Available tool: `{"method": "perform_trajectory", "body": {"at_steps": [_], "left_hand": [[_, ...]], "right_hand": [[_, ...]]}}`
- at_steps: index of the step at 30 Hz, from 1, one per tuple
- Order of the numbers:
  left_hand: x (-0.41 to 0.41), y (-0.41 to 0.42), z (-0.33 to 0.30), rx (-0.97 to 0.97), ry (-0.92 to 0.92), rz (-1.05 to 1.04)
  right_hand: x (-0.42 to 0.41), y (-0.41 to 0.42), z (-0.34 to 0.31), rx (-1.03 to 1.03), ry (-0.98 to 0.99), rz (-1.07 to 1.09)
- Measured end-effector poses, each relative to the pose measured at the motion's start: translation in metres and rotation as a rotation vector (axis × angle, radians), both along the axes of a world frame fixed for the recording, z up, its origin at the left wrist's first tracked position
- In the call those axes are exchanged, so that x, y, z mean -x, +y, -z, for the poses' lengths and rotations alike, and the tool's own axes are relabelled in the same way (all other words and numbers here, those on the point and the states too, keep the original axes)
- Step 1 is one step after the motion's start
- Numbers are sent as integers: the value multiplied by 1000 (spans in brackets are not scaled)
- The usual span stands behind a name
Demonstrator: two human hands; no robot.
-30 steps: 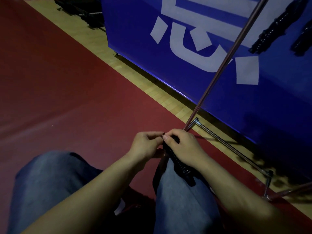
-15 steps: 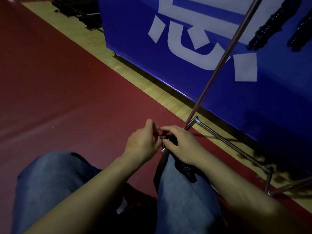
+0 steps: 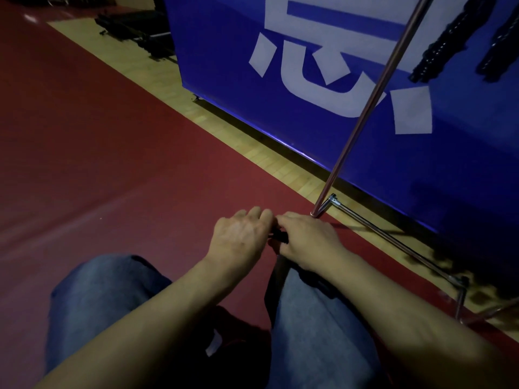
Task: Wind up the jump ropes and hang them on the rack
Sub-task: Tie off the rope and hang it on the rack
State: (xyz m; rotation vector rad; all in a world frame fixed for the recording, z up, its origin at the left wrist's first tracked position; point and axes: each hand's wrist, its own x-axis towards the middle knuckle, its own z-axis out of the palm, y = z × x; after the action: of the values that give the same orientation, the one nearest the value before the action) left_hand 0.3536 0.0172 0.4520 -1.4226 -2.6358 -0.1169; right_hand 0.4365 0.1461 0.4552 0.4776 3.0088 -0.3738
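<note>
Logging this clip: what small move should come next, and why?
Probably finish securing the rope bundle, then lift it toward the rack. Both hands, left and right, meet on it over the knee, and two wound ropes already hang there.

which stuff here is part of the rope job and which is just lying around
Part of the job:
- black jump rope held between left hand and right hand
- metal rack
- wound ropes already hanging

Just lying about:
- blue banner with white lettering
- dark equipment on the far floor
</note>
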Motion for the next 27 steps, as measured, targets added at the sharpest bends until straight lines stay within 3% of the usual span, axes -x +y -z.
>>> {"method": "perform_trajectory", "body": {"at_steps": [4,7,12,14,17,18,19,21,24,25,27], "left_hand": [[-3,-6,-3,28,-112,25],[-4,-9,-5,1,-88,0],[-8,-12,-2,-85,-139,-105],[-8,-11,-2,-216,-424,-114],[-6,-10,-19,-688,-1391,-202],[-6,-11,-26,-793,-1606,-240],[-4,-11,-32,-818,-1659,-234],[-1,-12,-37,-666,-1392,-133],[0,-17,-38,-163,-609,98],[0,-21,-38,-63,-442,121],[0,-27,-41,-52,-338,137]], "right_hand": [[-1,-19,-1,-89,-145,48],[-3,-31,5,-176,-237,75],[-4,-34,9,-175,-134,93],[-5,-30,9,-212,-44,90],[-4,-22,9,-245,89,106],[-2,-19,8,-268,141,111],[0,-16,7,-286,180,115],[4,-11,6,-283,190,100],[5,-4,7,-233,150,56],[6,-1,8,-222,162,47],[7,4,11,-247,187,29]]}}
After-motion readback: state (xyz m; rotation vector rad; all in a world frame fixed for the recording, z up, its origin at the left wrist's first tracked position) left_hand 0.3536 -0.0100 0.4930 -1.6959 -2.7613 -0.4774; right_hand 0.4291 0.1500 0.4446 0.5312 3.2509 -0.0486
